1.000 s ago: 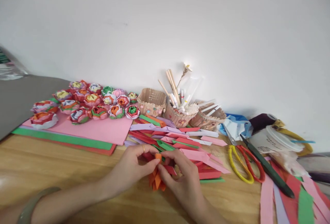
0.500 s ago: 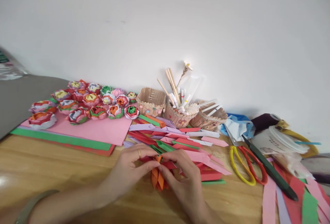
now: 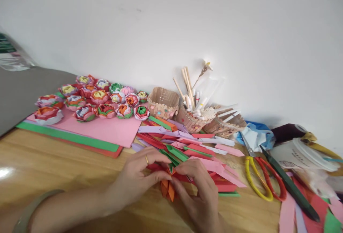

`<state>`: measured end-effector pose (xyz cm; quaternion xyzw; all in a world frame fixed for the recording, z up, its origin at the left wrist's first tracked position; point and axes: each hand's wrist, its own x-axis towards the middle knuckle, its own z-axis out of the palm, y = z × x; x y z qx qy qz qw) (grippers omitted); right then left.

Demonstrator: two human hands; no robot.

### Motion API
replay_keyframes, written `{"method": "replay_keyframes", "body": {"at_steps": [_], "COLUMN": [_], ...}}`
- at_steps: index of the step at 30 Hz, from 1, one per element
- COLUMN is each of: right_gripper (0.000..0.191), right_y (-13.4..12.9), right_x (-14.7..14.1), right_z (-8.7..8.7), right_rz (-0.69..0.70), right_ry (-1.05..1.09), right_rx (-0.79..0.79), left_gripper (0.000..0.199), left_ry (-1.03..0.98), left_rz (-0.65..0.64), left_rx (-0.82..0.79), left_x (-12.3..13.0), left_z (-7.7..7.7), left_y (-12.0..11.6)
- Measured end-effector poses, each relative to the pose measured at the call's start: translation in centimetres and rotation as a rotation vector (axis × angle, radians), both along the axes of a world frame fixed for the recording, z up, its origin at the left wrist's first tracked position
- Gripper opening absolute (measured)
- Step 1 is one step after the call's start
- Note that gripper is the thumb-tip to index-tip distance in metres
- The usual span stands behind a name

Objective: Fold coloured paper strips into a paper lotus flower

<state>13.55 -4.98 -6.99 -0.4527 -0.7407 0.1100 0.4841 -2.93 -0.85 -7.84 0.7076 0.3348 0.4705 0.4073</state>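
Note:
An orange folded paper piece [image 3: 167,189] hangs pointed-end down between my two hands, low in the middle of the view. My left hand [image 3: 140,172], with a ring on one finger, pinches its upper part from the left. From the right, my right hand [image 3: 199,181] pinches the same piece with thumb and fingers, its fingertips close to the left ones. Just behind the hands lies a pile of folded paper strips [image 3: 187,147] in red, green, pink, lilac and white.
Several paper flowers [image 3: 99,96] stand on pink sheets [image 3: 112,129] at the left. Baskets [image 3: 162,102] with sticks and pens are at the back. Scissors [image 3: 258,177], a dark green cutter [image 3: 292,186], a white tub [image 3: 297,154] and cut strips [image 3: 287,208] lie at the right.
The view has shifted, so most things on the table appear further right. Both hands still hold the orange piece, with their fingertips slightly lower in the view.

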Motion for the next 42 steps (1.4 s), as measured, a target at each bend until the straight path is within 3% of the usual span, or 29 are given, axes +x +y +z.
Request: {"method": "replay_keyframes", "body": {"at_steps": [5, 14, 19, 27, 33, 38, 42], "right_gripper": [0.018, 0.01, 0.011, 0.015, 0.016, 0.021, 0.024], "right_y": [0.2, 0.4, 0.7, 0.5, 0.7, 0.8, 0.8], "right_x": [0.1, 0.5, 0.6, 0.6, 0.6, 0.4, 0.4], "right_z": [0.0, -0.2, 0.0, -0.1, 0.3, 0.4, 0.1], "right_rz": [0.07, 0.132, 0.169, 0.224, 0.269, 0.229, 0.223], "right_ry": [0.036, 0.239, 0.268, 0.372, 0.487, 0.584, 0.718], "right_rx": [-0.02, -0.261, -0.316, -0.45, -0.64, -0.815, -0.97], "left_gripper": [0.016, 0.021, 0.02, 0.025, 0.02, 0.02, 0.021], "left_ry": [-0.02, -0.025, -0.034, -0.04, -0.075, -0.093, -0.067], "left_rz": [-0.03, -0.074, -0.094, -0.123, -0.143, -0.237, -0.349], "left_rx": [-0.008, -0.058, 0.017, -0.077, -0.435, -0.686, -0.764], "left_x": [0.0, 0.0, 0.0, 0.1, 0.1, 0.1, 0.0], "left_z": [0.1, 0.4, 0.4, 0.6, 0.8, 0.6, 0.8], "left_y": [-0.1, -0.2, -0.1, -0.2, -0.3, 0.1, 0.9]}}
